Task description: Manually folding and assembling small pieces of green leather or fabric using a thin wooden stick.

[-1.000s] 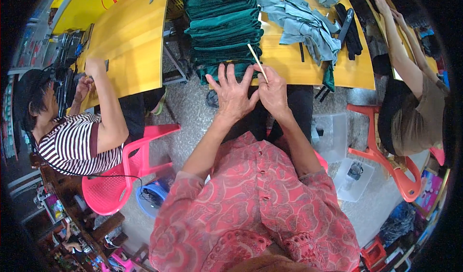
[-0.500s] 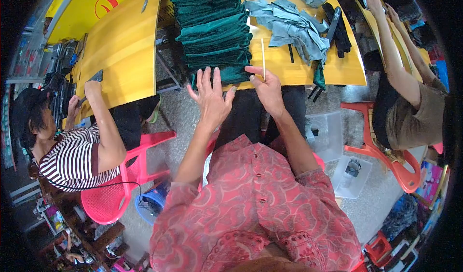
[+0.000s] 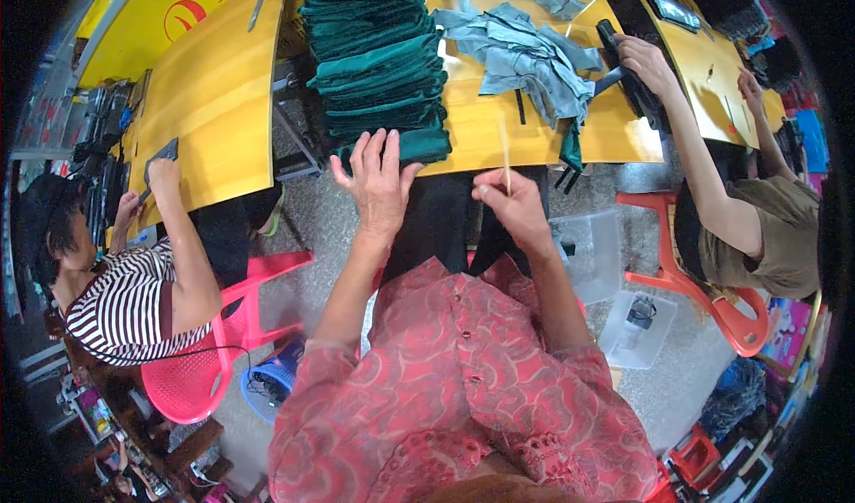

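A long row of dark green velvet pieces [image 3: 378, 71], folded and overlapping, runs away from me along the yellow table. My left hand [image 3: 378, 187] has its fingers spread, with the fingertips at the near end of the velvet. Right of it, just off the table's front edge, my right hand [image 3: 517, 209] is closed in a pinch. A thin pale stick [image 3: 504, 151] stands up from its fingers. Grey-blue cloth pieces [image 3: 534, 57] lie in a loose heap beyond that hand, with a small green velvet strip [image 3: 571, 147] hanging near the table edge.
At the right, a co-worker's hand [image 3: 648, 65] reaches over a black bundle [image 3: 628, 75] on my table. Another person [image 3: 151, 280] works at the left yellow table [image 3: 214, 84] with a dark piece. Clear plastic bins [image 3: 637, 329] and an orange chair [image 3: 704, 289] stand on the floor.
My right hand has drawn back from the velvet toward me, still with the stick. The left hand stays at the velvet's near end. The right co-worker's arm has reached onto my table.
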Available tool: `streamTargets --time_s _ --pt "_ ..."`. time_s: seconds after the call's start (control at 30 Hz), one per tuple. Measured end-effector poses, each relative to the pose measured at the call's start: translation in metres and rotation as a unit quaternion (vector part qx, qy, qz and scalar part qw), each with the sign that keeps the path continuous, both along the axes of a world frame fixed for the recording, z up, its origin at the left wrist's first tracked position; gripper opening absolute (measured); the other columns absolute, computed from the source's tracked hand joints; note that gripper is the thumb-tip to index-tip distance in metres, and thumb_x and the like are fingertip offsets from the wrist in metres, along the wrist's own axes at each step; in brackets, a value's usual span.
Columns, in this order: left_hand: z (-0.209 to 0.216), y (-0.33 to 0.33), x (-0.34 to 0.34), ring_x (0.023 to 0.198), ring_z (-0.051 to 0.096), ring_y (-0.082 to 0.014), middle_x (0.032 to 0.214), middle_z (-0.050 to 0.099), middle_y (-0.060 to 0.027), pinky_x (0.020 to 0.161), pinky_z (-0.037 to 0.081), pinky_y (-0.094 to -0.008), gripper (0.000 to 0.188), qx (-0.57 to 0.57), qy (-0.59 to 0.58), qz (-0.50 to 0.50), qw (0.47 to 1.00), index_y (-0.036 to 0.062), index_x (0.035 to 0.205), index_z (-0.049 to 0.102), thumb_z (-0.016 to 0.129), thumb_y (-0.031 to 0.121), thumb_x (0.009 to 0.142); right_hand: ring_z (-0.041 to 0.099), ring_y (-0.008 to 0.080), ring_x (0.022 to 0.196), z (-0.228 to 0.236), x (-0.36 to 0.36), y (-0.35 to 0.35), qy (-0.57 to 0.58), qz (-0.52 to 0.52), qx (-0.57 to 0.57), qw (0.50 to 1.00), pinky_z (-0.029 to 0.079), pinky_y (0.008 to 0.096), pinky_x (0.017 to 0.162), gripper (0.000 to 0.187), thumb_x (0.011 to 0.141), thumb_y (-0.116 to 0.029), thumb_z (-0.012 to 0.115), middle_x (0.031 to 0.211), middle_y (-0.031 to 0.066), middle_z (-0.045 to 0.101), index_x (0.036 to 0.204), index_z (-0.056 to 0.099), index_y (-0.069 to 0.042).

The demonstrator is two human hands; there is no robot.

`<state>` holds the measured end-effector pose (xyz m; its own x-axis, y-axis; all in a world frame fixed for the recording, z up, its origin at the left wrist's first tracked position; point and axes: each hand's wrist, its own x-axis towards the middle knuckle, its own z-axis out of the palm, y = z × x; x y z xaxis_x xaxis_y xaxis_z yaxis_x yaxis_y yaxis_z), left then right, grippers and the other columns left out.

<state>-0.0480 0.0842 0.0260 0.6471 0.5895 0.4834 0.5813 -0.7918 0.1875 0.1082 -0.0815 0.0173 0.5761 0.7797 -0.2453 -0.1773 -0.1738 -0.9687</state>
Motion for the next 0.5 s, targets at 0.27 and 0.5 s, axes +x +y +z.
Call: streamTargets --time_s 0.27,0.5 --pt "0.025 -0.02 0.022 0.115 0.049 -0.0279 0.118 0.055 -0.0119 0.104 0.024 -0.0527 0.051 -0.003 -0.067 -0.043 0.997 0.0037 0.119 0.056 0.074 0.023 0.074 0.065 0.0301 0.094 0.012 -0.005 -0.029 -0.199 0.051 -0.181 0.962 0.049 0.0349 0.081 0.032 0.085 -0.017 0.062 0.099 0.0192 0.066 0.112 0.059 0.0" --pt "0.032 -0.031 0.1 0.101 0.053 -0.0302 0.106 0.057 -0.0129 0.089 0.039 -0.0435 0.033 -0.065 -0.182 -0.172 0.966 0.0018 0.106 0.06 0.07 0.011 0.076 0.06 0.0089 0.079 -0.011 0.001 -0.052 -0.122 -0.019 -0.086 0.989 0.048 0.0238 0.067 0.028 0.093 -0.019 0.057 0.095 0.0073 0.067 0.111 0.059 0.003"
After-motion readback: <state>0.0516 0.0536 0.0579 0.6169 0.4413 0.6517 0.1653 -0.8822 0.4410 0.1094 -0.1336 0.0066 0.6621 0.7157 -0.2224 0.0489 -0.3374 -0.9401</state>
